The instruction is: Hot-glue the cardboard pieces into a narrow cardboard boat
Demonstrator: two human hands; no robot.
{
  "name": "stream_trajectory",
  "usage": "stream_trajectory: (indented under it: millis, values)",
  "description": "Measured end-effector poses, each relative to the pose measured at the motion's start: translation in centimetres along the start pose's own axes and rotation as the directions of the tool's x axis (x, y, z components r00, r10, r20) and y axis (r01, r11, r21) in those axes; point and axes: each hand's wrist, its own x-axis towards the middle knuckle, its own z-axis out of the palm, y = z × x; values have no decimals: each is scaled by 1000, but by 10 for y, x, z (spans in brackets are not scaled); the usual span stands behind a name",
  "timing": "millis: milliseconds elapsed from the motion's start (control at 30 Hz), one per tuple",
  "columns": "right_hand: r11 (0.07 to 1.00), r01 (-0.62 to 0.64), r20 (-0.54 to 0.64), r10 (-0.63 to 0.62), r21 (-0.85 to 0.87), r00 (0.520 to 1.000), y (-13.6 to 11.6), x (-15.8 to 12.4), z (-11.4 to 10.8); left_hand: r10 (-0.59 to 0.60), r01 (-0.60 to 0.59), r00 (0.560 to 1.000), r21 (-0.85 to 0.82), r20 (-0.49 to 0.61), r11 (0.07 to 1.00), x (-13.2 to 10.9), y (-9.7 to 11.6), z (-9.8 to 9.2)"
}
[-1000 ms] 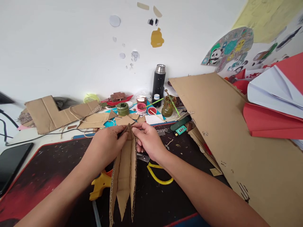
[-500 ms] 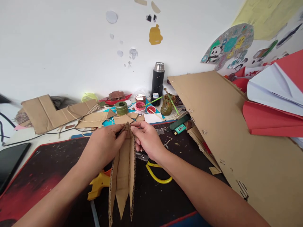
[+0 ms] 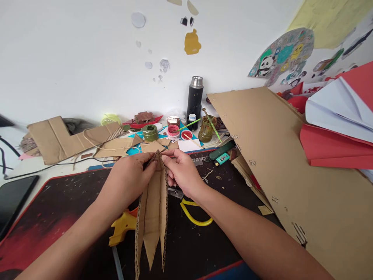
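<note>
Between my hands is a long folded cardboard piece point(image 3: 152, 217), its far end drawn to a point and its near end split into pointed strips. My left hand point(image 3: 128, 177) pinches the left side of the far tip between thumb and fingers. On the right side of that tip, my right hand point(image 3: 182, 169) is closed in a pinch too. Below the cardboard lie a yellow glue gun point(image 3: 124, 227) on the left and scissors with a yellow handle point(image 3: 196, 217) on the right, both partly hidden.
A large cardboard sheet point(image 3: 291, 163) leans along the right, beside red folded paper point(image 3: 335, 147). Paint jars point(image 3: 150, 133), a black thermos point(image 3: 194, 99) and cardboard scraps point(image 3: 116, 147) line the back. A dark mat point(image 3: 72, 202) covers the desk; a black device point(image 3: 16, 202) lies left.
Both hands keep their pinch on the cardboard tip. Everything in view has shifted very slightly to the right; otherwise nothing visibly differs.
</note>
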Motion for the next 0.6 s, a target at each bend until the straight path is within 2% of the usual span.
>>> stream_trajectory:
  millis: [600]
  values:
    - [1000,4,-15,-4,6,1000,-1,0,2,-6,6,1000,-26,23,1000,0,2,0]
